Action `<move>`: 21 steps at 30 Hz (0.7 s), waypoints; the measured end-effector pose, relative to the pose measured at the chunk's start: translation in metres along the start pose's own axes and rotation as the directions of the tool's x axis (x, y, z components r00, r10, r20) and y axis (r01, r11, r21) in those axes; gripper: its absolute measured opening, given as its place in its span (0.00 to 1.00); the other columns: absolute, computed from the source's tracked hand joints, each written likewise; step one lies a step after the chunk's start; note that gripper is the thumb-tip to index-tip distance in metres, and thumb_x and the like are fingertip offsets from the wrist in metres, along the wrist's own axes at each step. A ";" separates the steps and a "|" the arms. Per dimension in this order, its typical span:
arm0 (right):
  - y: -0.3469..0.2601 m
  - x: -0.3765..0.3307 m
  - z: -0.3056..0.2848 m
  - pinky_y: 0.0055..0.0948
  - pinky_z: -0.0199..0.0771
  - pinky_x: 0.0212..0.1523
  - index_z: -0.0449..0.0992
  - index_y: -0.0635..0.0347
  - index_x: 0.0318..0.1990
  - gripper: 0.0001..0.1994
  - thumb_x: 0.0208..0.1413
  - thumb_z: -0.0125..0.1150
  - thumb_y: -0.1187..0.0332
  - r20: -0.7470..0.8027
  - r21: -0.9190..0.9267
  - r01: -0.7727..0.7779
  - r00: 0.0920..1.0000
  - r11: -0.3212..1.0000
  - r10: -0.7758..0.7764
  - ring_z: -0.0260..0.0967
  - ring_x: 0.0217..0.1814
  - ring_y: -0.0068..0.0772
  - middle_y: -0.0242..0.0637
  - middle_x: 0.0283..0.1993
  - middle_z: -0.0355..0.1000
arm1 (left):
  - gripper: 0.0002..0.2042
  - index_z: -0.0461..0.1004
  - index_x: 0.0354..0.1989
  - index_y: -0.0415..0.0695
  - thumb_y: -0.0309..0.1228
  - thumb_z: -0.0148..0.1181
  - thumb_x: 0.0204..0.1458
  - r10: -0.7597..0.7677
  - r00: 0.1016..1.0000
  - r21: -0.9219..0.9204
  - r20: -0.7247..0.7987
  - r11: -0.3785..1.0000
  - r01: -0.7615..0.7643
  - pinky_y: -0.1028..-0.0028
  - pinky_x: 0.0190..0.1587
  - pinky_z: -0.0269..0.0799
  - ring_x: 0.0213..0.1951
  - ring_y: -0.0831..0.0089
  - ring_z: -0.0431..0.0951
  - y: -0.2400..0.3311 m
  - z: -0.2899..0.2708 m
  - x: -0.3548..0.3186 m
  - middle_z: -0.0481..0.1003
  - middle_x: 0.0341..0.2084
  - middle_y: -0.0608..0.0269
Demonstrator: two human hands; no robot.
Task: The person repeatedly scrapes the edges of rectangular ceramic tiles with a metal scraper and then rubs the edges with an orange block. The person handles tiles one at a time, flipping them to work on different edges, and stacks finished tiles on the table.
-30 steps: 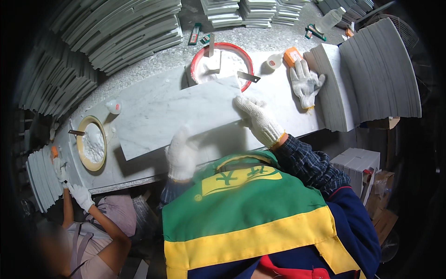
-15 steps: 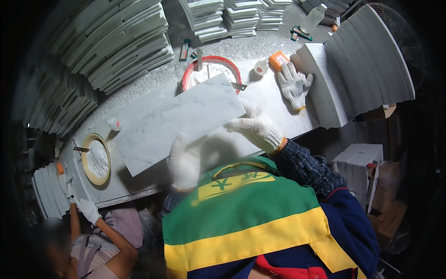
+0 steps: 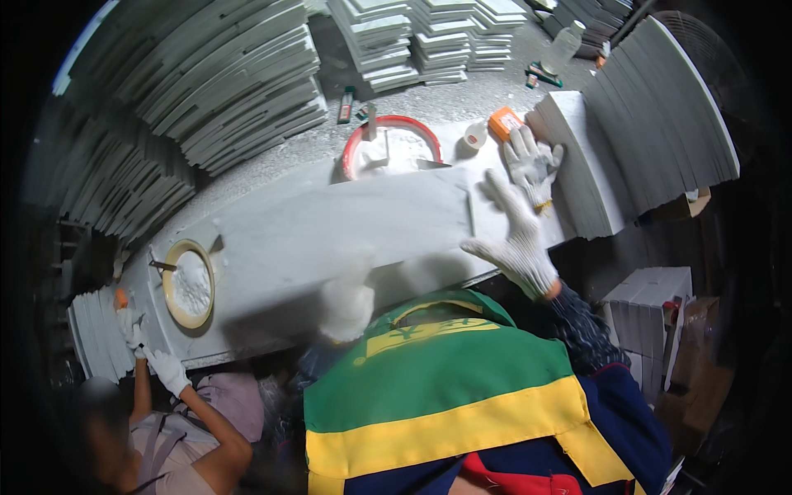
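A long white-grey marble slab point(image 3: 379, 219) lies or is held low over the worktable in front of me, its right end near a second pale edge. My left hand point(image 3: 346, 304), in a white knit glove, is at the slab's near edge; motion smears its fingers, so their grip is unclear. My right hand point(image 3: 521, 246), also gloved, is off the slab's right end, with thumb and fingers spread and nothing held. Just beyond it lies a loose white glove point(image 3: 532, 165). Behind the slab sits a red-rimmed bowl point(image 3: 437, 140) of white paste with scrapers.
Tile stacks stand at the far left point(image 3: 239, 82), far middle point(image 3: 371, 41) and right point(image 3: 660, 124). An orange box point(image 3: 506, 123) and a small white bottle point(image 3: 476, 134) are near the glove. A cream bowl point(image 3: 169, 289) of paste is left. A gloved co-worker point(image 3: 210, 412) works at lower left.
The marble slab has gone from slanted and raised to nearly level along the table. My right hand has let go of it and moved right, fingers spreading. My left hand has shifted slightly right.
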State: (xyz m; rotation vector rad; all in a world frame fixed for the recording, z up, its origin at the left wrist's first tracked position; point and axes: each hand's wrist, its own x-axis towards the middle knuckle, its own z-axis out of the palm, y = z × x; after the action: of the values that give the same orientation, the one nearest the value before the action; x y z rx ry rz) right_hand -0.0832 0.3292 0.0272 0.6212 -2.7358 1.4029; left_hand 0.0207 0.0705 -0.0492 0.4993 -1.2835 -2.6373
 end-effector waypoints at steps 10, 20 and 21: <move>-0.028 -0.009 0.002 0.65 0.60 0.70 0.71 0.44 0.69 0.45 0.40 0.81 0.44 0.259 -0.346 0.285 0.945 0.894 -0.201 0.57 0.73 0.73 0.64 0.73 0.58 | 0.20 0.69 0.65 0.37 0.29 0.58 0.67 -0.474 0.803 0.404 0.362 0.856 0.323 0.62 0.61 0.77 0.57 0.61 0.78 0.007 0.071 -0.004 0.75 0.58 0.52; 0.044 -0.041 -0.073 0.58 0.59 0.72 0.78 0.50 0.64 0.49 0.23 0.86 0.54 -0.091 -0.476 0.000 0.995 0.879 -0.049 0.59 0.74 0.67 0.63 0.73 0.61 | 0.29 0.76 0.63 0.37 0.27 0.73 0.50 -0.187 0.918 0.807 0.350 0.557 -0.194 0.72 0.51 0.75 0.45 0.71 0.79 0.020 0.010 0.020 0.80 0.45 0.56; 0.054 -0.040 -0.085 0.59 0.60 0.71 0.78 0.50 0.64 0.47 0.25 0.85 0.54 -0.178 -0.525 -0.036 0.982 0.850 -0.068 0.59 0.72 0.67 0.63 0.71 0.61 | 0.29 0.76 0.63 0.37 0.23 0.72 0.50 -0.074 0.934 0.822 0.350 0.502 -0.268 0.74 0.46 0.75 0.41 0.75 0.78 0.016 -0.008 0.021 0.80 0.43 0.58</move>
State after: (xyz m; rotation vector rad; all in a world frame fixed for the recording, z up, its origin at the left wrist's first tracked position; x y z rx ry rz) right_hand -0.0795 0.4378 0.0290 0.4422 -2.7545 0.6003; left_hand 0.0038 0.0481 -0.0458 0.0197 -2.6591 -1.8048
